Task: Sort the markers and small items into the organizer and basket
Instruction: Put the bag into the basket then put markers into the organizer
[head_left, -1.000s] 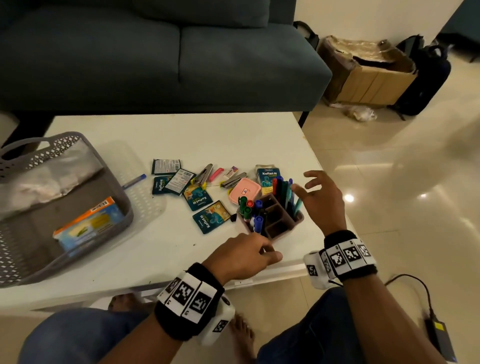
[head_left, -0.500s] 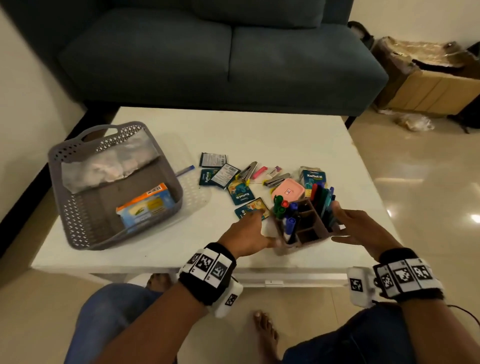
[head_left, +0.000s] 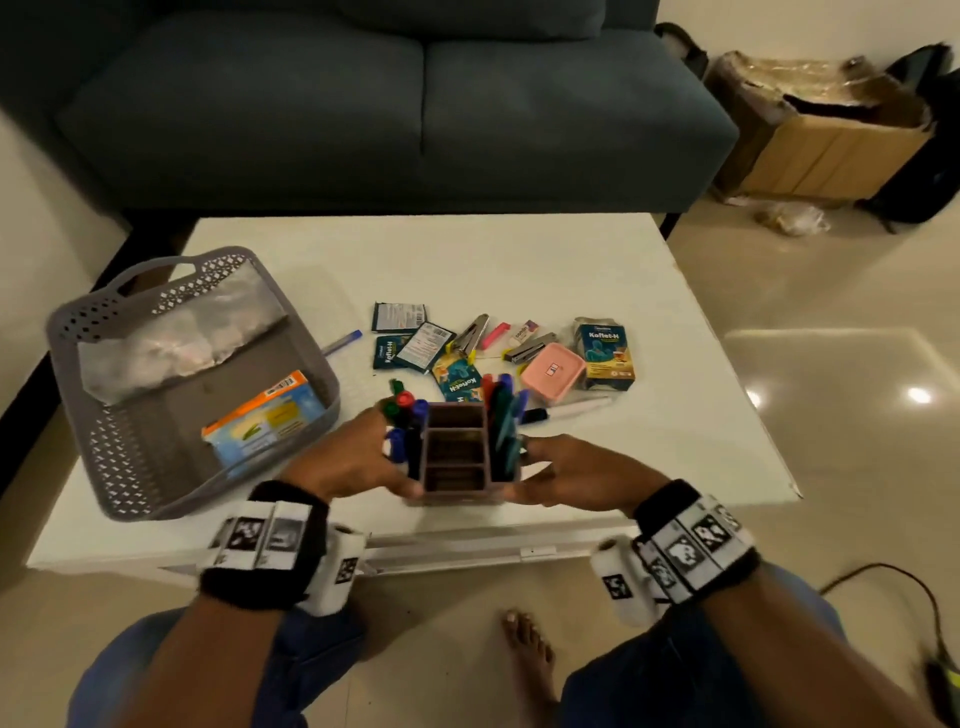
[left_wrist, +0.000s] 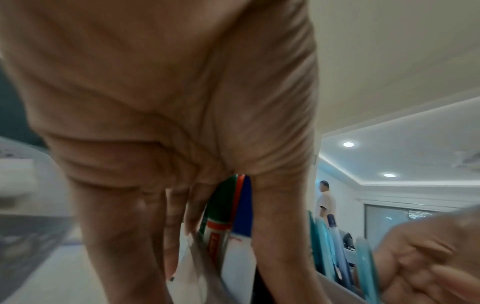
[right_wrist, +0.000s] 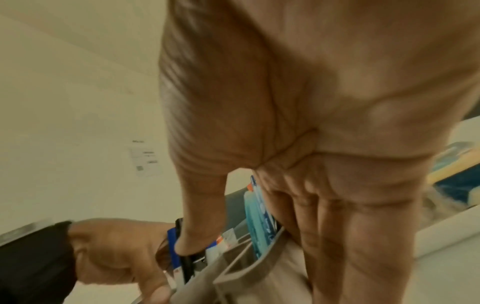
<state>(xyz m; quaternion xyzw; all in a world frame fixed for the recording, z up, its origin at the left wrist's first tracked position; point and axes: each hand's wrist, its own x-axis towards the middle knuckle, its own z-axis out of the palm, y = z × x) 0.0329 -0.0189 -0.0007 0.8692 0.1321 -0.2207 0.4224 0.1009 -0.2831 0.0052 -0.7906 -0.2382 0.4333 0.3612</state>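
Note:
A brown compartment organizer (head_left: 456, 480) stands near the table's front edge. Green, red and blue markers (head_left: 402, 410) fill its left slots and teal and blue ones (head_left: 504, 415) its right slots. My left hand (head_left: 353, 462) grips its left side, and my right hand (head_left: 576, 470) grips its right side. In the left wrist view the markers (left_wrist: 223, 207) show between thumb and fingers. The right wrist view has my thumb over the organizer (right_wrist: 244, 267). A grey basket (head_left: 130, 467) at the left holds an orange-blue box (head_left: 265, 415) and a plastic bag (head_left: 176, 338).
Behind the organizer lie dark sachets (head_left: 410, 338), two staplers (head_left: 527, 347), a pink case (head_left: 551, 373), a Koflet-H box (head_left: 605, 353), a white marker (head_left: 574, 408) and a blue pen (head_left: 343, 342). A sofa (head_left: 395, 104) stands beyond the white table (head_left: 519, 260).
Both hands have closed onto the organizer's sides. It has turned square to me and come nearer the front edge, leaving the white marker in sight behind it. The head view has swung left.

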